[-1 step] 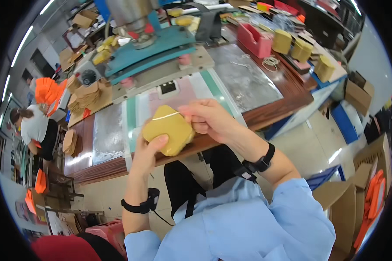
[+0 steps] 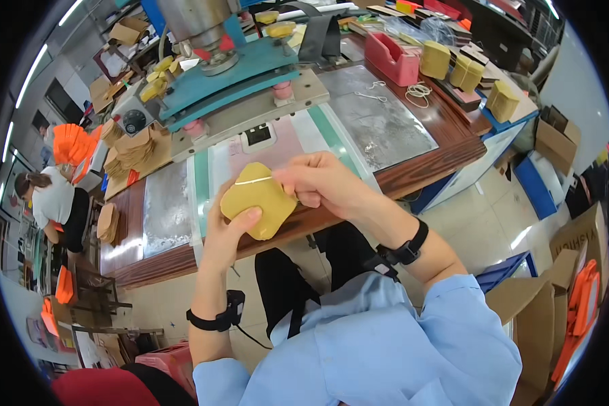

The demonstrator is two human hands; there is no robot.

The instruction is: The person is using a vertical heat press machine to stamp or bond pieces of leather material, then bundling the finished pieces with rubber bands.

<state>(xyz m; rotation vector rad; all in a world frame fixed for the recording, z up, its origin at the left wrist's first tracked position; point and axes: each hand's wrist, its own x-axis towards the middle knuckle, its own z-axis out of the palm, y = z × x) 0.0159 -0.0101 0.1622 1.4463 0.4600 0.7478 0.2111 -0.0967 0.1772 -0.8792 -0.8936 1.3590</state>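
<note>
My left hand (image 2: pixel 224 233) grips a rounded, lobed stack of yellow pieces (image 2: pixel 267 203) above the table's front edge, its thumb lying across the top face. A thin white band (image 2: pixel 253 181) runs over the far part of that stack. At the stack's right side my right hand (image 2: pixel 325 184) is closed, with thumb and fingers pinched on the end of the band. The band's course underneath the stack is hidden.
Beyond my hands stands a press with a teal plate (image 2: pixel 230 78). Brown cut pieces (image 2: pixel 132 150) lie on the left. To the right are a pink holder (image 2: pixel 392 61), loose string (image 2: pixel 418 95) and banded yellow stacks (image 2: pixel 467 73). A person (image 2: pixel 54 196) bends at the far left.
My right hand has shifted slightly, still pinching the band. The yellow stack has tilted a little, showing less of its side edge. My left hand keeps its grip.
</note>
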